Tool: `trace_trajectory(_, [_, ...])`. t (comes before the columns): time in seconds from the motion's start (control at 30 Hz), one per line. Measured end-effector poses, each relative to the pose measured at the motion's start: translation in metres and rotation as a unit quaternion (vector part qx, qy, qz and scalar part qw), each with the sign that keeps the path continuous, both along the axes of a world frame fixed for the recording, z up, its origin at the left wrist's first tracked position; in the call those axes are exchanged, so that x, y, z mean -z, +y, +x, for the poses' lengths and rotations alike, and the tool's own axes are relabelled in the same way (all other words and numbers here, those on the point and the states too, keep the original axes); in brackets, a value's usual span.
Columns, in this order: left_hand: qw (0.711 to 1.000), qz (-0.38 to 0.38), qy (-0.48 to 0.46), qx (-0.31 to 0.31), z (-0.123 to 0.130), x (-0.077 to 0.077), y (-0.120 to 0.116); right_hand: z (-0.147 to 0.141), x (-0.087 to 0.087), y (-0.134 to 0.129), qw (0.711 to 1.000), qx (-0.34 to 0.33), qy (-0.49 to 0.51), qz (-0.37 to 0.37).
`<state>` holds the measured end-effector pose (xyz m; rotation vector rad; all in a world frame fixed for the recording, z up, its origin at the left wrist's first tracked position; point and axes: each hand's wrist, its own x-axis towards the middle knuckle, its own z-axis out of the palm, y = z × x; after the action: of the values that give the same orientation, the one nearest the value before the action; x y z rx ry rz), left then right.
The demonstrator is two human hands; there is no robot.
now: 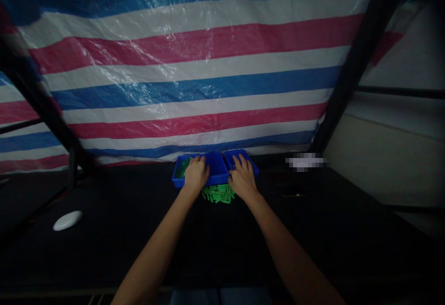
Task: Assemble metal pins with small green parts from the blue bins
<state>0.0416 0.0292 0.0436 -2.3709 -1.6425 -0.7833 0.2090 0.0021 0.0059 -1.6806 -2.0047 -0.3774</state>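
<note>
Hands apart, grip unclear: L hand [196, 174] on L blue tray [217, 168] w/ some green pcs [182, 168] inside, R hand [242, 178] on R blue tray [253, 166], main green heap [217, 193] loose on table [104, 235] just in front of L blue tray.

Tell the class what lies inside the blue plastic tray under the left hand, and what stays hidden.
Small green rectangular pieces fill its far end. The left hand covers part of the blue plastic tray, so anything beneath that hand cannot be seen.

We see smooth, glossy plastic in the blue bins [218, 168], matt plastic in the green sticks [217, 193], a woven, shiny plastic tarp [194, 78] behind, and matt black cloth [104, 249] beneath.
</note>
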Motion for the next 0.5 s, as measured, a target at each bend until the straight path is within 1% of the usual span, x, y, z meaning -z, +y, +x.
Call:
trace_trajectory(0.03, [1.0, 0.011, 0.0, 0.017, -0.002, 0.002, -0.009, -0.002, 0.002, 0.0, 1.0, 0.004, -0.007, 0.001])
trace_trajectory(0.13, [0.998, 0.004, 0.006, 0.064, -0.009, 0.014, -0.034, -0.005, 0.007, 0.003, 0.999, 0.018, -0.027, 0.001])
trace_trajectory(0.23, [0.996, 0.016, -0.003, 0.083, -0.012, 0.025, -0.05, -0.007, 0.012, 0.004, 0.999, 0.027, -0.04, -0.002])
trace_trajectory(0.33, [0.997, 0.003, -0.005, 0.081, -0.011, 0.031, -0.053, -0.007, 0.013, 0.003, 0.999, 0.03, -0.04, -0.005])
trace_trajectory(0.5, [0.997, -0.038, 0.017, 0.065, -0.01, 0.032, -0.044, -0.006, 0.012, -0.005, 1.0, 0.008, -0.016, -0.012])
